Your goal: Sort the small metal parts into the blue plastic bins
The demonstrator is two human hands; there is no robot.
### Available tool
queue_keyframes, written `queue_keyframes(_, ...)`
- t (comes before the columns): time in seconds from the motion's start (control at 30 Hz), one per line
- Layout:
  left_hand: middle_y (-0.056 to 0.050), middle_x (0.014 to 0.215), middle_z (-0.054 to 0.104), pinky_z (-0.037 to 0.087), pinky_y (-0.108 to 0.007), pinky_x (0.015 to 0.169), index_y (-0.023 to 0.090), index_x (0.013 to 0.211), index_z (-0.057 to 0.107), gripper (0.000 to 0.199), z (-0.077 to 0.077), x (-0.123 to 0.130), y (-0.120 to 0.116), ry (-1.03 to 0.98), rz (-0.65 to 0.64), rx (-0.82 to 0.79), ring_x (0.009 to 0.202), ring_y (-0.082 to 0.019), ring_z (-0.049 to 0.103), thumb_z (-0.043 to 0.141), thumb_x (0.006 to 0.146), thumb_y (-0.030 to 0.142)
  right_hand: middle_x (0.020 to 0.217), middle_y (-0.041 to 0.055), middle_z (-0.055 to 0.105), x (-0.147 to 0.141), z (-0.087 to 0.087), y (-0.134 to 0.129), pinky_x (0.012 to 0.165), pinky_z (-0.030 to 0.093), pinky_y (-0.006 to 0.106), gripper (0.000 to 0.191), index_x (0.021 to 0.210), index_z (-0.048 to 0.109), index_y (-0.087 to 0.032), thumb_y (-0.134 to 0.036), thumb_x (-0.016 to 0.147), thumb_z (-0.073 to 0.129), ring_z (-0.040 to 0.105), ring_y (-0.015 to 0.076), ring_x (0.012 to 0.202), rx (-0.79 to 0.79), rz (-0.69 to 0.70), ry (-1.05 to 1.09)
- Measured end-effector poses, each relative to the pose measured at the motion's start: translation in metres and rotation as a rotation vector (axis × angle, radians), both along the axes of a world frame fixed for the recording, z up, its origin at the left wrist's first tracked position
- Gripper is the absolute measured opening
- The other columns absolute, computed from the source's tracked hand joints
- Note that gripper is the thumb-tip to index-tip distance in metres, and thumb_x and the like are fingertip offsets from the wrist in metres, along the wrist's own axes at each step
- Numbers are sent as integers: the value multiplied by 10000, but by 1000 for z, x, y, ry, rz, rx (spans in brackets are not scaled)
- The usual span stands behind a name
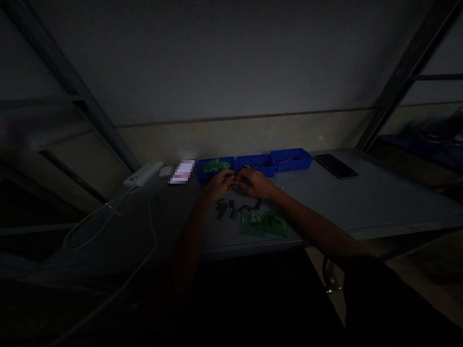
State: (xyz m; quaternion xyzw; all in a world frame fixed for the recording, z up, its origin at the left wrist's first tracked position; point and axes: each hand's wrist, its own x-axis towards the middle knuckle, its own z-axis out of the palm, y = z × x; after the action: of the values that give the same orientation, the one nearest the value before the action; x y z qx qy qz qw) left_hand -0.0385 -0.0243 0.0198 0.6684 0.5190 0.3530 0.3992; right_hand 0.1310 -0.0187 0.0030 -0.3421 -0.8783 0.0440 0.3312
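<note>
My left hand (219, 185) and my right hand (255, 183) meet over the middle of the table, fingers pinched together. Whatever sits between the fingertips is too small and dark to name. Just below the hands lie several small metal pieces (233, 213), scattered on the tabletop. Nearer the front edge are green plastic bags (263, 224) with small items in or on them. Behind my left hand stands a blue bin (200, 173) with green bags (216, 166) in it. A second blue bin (265, 170), holding small parts, is behind my right hand.
A third blue bin (294, 165) stands at the back right, beside a dark phone (336, 166). On the left are a lit phone (182, 172) and a white power strip (143, 174), with white cables (154, 226) trailing over the grey table (390, 193). Metal posts rise at both sides.
</note>
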Motion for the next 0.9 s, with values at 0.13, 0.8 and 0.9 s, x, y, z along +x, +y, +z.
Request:
queue_keyframes(0.13, -56, 781, 689, 480, -241, 629, 143, 1043, 598, 273, -1, -12, 0, 195, -90, 41, 710, -153, 634, 496, 818, 260, 915, 108, 634, 16, 12, 14, 841, 404, 332, 264, 898, 632, -143, -330, 907, 446, 538, 216, 916, 72, -251, -88)
queue_keyframes(0.8, -60, 944, 668, 453, -264, 755, 217, 856, 691, 220, -6, -11, -10, 512, -399, 169, 866, -190, 622, 645, 712, 376, 1126, 163, 604, 29, 23, 51, 900, 339, 517, 379, 966, 674, -157, -446, 865, 450, 377, 340, 1183, -111, -722, -132)
queue_keyframes(0.9, -54, 932, 661, 442, -287, 792, 228, 776, 682, 144, -7, -12, -11, 531, -348, 198, 901, -213, 608, 697, 645, 283, 1003, 140, 646, 28, 17, 28, 888, 367, 456, 312, 912, 667, -157, -386, 874, 459, 468, 300, 1079, -20, -610, 24)
